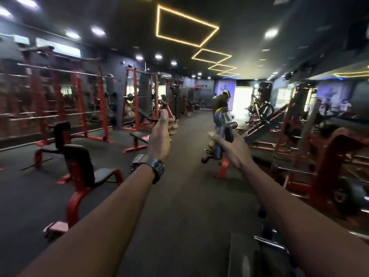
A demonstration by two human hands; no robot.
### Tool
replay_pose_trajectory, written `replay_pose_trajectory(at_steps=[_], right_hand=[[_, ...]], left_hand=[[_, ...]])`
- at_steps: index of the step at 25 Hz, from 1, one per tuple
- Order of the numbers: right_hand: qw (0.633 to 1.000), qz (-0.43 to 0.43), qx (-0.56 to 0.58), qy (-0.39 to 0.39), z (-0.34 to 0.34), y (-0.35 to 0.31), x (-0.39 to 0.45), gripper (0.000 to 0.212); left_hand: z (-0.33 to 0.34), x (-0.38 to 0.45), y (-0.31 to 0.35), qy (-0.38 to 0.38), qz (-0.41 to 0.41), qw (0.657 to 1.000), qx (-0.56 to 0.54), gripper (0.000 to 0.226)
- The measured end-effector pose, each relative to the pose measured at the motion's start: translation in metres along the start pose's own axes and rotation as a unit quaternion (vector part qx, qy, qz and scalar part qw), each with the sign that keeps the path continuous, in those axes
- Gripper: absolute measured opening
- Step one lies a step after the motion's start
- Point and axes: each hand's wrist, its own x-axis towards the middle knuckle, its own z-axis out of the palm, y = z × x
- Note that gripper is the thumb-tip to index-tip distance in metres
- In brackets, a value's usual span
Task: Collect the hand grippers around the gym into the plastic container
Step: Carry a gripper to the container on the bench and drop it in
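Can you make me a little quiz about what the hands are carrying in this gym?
1. True or false: the left hand holds a red hand gripper.
2. What does the right hand hold? A) a water bottle B) a blue-black hand gripper C) nothing
3. Fill in: the wristwatch sits on the ___ wrist.

Key: 1 true; 2 B; 3 left.

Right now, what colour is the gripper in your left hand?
Red and black hand gripper, seen in the head view.

gym | red power racks (pixel 79 92); benches (pixel 83 166); dark rubber floor (pixel 189 196)
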Motion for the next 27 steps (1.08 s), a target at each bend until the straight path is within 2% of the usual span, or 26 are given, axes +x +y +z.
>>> replay_pose_trajectory(at_steps=[2, 7, 11, 13, 16, 20, 25, 27], right_hand=[[0.999, 0.013, 0.027, -0.018, 0.044, 0.021, 0.036, 0.046], [0.991, 0.060, 0.108, -0.048, 0.150, 0.065, 0.147, 0.039], [0.983, 0.068, 0.167, -0.037, 0.202, 0.085, 0.224, 0.033], [0.981, 0.065, 0.179, -0.045, 0.229, 0.102, 0.258, 0.029], [0.974, 0.062, 0.212, -0.047, 0.269, 0.146, 0.319, 0.042], [0.972, 0.065, 0.223, -0.045, 0.313, 0.213, 0.412, 0.042], [0.964, 0.073, 0.248, -0.054, 0.379, 0.264, 0.543, 0.014], [0.963, 0.081, 0.251, -0.063, 0.413, 0.276, 0.586, 0.011]], left_hand=[[-0.015, 0.039, -0.031, 0.003, 0.000, 1.000, -0.001, 0.081], [-0.061, 0.161, -0.097, 0.008, -0.020, 1.000, -0.003, 0.080], [-0.083, 0.254, -0.136, -0.012, -0.004, 1.000, -0.001, 0.073], [-0.087, 0.298, -0.169, -0.014, -0.008, 1.000, 0.004, 0.077], [-0.081, 0.362, -0.225, -0.010, -0.015, 1.000, 0.009, 0.092], [-0.055, 0.450, -0.291, -0.013, -0.004, 1.000, 0.022, 0.088], [-0.024, 0.584, -0.364, -0.002, -0.015, 0.999, 0.048, 0.083], [-0.020, 0.627, -0.392, -0.008, -0.014, 0.999, 0.049, 0.080]])
